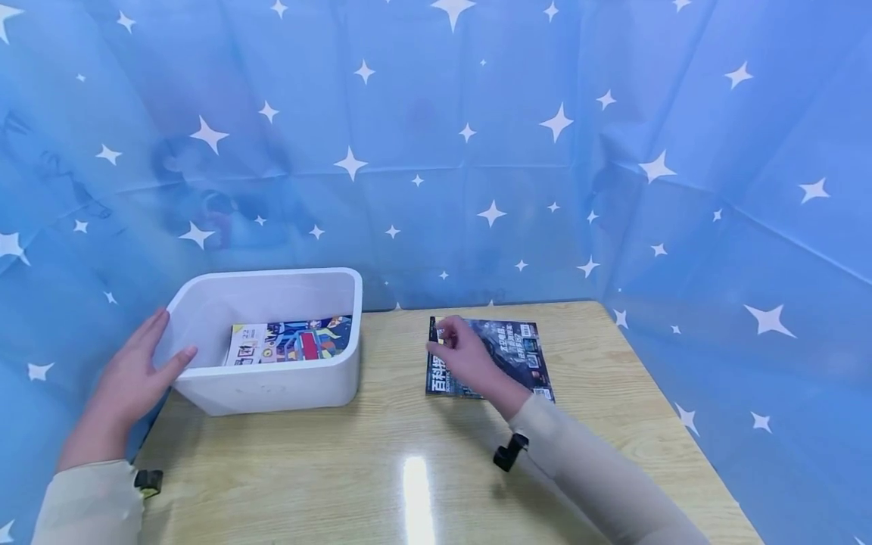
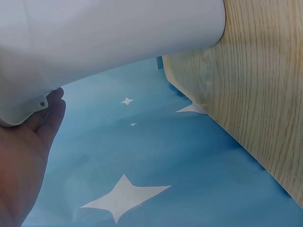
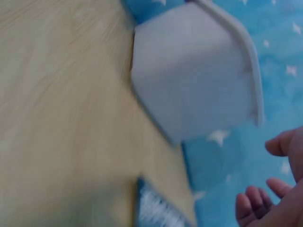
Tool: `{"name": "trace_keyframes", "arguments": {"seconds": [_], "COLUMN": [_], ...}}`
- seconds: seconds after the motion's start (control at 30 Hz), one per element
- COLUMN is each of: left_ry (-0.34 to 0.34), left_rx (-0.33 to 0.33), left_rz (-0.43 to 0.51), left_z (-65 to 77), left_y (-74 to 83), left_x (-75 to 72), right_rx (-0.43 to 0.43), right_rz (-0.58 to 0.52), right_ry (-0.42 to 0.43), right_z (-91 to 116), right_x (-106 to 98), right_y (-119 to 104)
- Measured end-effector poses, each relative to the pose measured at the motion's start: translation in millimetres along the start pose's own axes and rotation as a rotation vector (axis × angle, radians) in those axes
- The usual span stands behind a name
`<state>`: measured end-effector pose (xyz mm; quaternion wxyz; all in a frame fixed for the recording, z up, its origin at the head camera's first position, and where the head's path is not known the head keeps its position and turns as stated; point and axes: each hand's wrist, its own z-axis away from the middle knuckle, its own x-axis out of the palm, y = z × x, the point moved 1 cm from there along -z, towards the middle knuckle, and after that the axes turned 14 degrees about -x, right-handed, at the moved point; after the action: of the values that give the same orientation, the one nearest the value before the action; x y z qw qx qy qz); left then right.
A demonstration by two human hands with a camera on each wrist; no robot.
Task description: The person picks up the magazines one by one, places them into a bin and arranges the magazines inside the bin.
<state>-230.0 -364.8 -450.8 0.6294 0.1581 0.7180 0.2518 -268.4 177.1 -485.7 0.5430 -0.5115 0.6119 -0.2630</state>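
At the left of the head view, my left hand (image 1: 129,375) holds the near left corner of a white plastic bin (image 1: 272,390), thumb over the rim. In the left wrist view its fingers (image 2: 54,113) lie along the outside of the bin, under the rim. A colourful magazine (image 1: 327,341) lies flat inside the bin. To the right, a dark-covered magazine (image 1: 514,352) with white Chinese lettering lies on the table. My right hand (image 1: 470,359) hovers over its left part, fingers loosely bent with nothing between them; in the right wrist view a gap shows between thumb and fingers.
The wooden table (image 1: 320,469) carries the bin near its left edge and the dark magazine toward its back right. A blue curtain (image 1: 422,113) with white stars hangs behind the table and along both sides.
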Motion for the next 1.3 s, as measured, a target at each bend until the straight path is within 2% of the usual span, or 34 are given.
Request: {"name": "trace_keyframes", "arguments": {"seconds": [0.17,0.3,0.5,0.67,0.93,1.3], "left_ry": [0.003,-0.004,-0.004,0.001,-0.003,-0.002], "left_rx": [-0.003,-0.026,-0.035,-0.029,-0.03,-0.03], "left_rz": [0.001,-0.002,-0.005,-0.004,-0.007,-0.007], "left_z": [-0.4,-0.9,-2.0,-2.1,-1.5,-0.8], "left_y": [0.7,0.6,0.0,-0.2,0.2,0.6], "left_x": [-1.3,-0.7,1.2,1.2,0.2,-0.2], "right_rx": [0.03,0.064,0.099,0.167,0.235,0.31], "right_rz": [0.025,0.077,0.193,0.25,0.226,0.298], "right_ry": [0.128,0.179,0.231,0.248,0.267,0.202], "right_z": [28,46,71,90,109,115], "right_x": [-30,-55,-90,-111,-127,-128], "right_y": [38,59,76,83,92,97]}}
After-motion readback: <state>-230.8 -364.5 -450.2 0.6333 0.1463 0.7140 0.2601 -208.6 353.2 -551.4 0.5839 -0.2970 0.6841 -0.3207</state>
